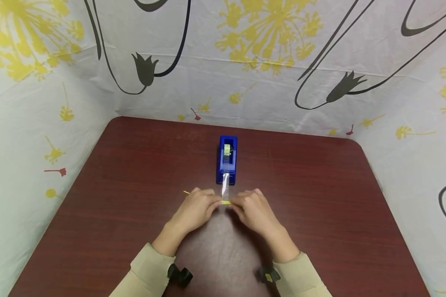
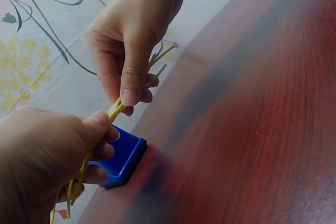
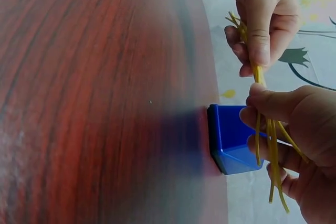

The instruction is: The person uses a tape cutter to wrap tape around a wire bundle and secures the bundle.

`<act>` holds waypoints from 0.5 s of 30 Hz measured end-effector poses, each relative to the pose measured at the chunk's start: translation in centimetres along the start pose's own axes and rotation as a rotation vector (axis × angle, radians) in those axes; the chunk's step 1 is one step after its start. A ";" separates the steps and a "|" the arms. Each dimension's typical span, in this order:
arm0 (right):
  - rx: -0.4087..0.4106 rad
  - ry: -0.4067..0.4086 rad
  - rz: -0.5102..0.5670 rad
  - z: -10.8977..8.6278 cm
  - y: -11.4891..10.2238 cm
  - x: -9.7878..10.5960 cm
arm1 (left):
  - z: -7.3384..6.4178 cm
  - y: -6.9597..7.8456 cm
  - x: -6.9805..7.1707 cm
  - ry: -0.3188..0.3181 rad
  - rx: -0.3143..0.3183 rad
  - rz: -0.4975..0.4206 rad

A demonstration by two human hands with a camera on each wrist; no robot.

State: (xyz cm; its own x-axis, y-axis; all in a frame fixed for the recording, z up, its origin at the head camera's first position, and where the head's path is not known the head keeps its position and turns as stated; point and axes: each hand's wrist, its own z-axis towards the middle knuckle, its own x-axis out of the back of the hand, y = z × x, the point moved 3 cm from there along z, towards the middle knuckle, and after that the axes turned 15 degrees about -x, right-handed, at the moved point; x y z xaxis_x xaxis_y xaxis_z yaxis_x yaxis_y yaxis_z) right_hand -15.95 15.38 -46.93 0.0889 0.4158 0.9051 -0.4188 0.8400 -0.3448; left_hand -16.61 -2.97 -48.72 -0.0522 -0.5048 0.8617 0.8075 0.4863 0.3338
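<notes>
A bundle of thin yellow strands [image 1: 226, 202] runs crosswise between both hands. My left hand [image 1: 197, 207] pinches it between thumb and fingers on one side, and my right hand [image 1: 255, 211] does the same on the other. Only a short stretch shows between the fingertips. In the right wrist view, loose ends of the strands [image 3: 272, 145] splay out past the right palm. Clear tape [image 1: 225, 185] stretches from the blue tape dispenser [image 1: 234, 163] toward me and meets the bundle between the two hands.
The dark red wooden table [image 1: 152, 161] carries the dispenser near its far side. Patterned white cloth [image 1: 223, 90] hangs behind and along both sides. A black wrist device [image 1: 180, 275] sits at the left cuff, with another [image 1: 268, 274] at the right.
</notes>
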 end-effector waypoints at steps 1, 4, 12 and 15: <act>0.002 0.004 0.003 0.0 0.0 0.0 | 0.0 0.0 0.1 -0.009 0.006 -0.003; 0.002 0.004 0.012 0.0 0.1 0.0 | 0.1 0.0 0.2 -0.039 0.020 -0.006; -0.041 -0.048 0.040 0.1 0.1 0.0 | 0.1 -0.1 0.3 -0.038 0.022 -0.002; -0.052 -0.071 0.051 0.1 0.1 -0.1 | 0.0 -0.2 0.3 -0.018 0.012 0.004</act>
State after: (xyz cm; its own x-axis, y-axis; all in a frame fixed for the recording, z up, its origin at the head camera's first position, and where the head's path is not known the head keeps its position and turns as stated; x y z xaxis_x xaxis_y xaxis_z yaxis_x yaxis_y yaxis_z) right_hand -16.12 15.36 -46.98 0.0039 0.4345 0.9007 -0.3735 0.8361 -0.4017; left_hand -16.76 -3.20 -48.50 -0.0592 -0.4899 0.8698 0.8004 0.4974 0.3347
